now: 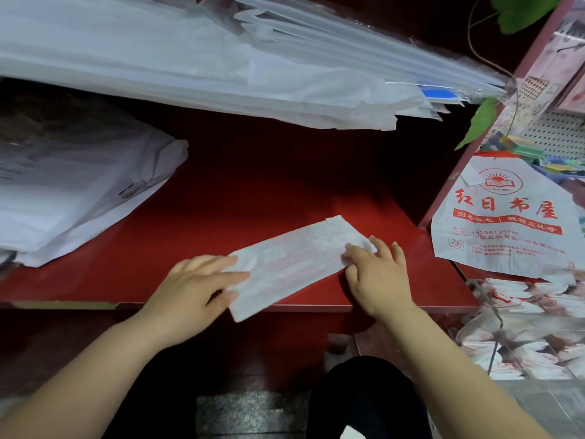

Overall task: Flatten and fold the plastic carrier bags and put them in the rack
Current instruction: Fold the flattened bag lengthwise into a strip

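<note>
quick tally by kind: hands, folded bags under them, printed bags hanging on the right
hands: 2, left hand and right hand
folded bag: 1, flat on the red shelf
hanging printed bag: 1
total: 4

Thin translucent plastic bag [294, 264] on glossy red shelf [253, 191].

Both forearms [95, 359] are running bare from the fingers [384, 245] back to the frame's edge. The nails are showing short and plain. Below the right hand [376, 274] and its fingers, a leg is wearing black cloth [364, 397].
</note>
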A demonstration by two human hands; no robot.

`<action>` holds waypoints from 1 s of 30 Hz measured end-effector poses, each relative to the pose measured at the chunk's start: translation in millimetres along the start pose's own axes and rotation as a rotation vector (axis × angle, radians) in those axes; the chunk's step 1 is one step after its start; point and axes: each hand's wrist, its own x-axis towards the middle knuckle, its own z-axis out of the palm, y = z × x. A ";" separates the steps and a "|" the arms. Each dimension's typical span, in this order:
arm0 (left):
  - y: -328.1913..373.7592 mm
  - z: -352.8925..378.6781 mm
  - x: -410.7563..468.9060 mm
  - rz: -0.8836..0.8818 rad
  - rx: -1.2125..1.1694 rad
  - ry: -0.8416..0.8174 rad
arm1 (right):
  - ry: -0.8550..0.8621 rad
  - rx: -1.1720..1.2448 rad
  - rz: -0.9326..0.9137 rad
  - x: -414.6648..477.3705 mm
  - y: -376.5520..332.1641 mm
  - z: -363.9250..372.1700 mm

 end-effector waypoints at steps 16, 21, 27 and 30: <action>43.0 36.9 2.5 0.268 -0.097 0.489 | 0.111 0.529 -0.325 -48.3 -10.3 16.9; 66.9 41.9 7.5 0.335 -0.126 0.493 | 0.173 0.530 -0.360 -60.6 3.1 32.2; 54.5 49.3 11.8 0.339 -0.171 0.321 | 0.238 0.735 -0.261 -56.9 6.5 36.4; 53.1 46.1 11.7 0.289 -0.303 0.317 | 0.208 0.821 -0.190 -57.8 8.2 32.1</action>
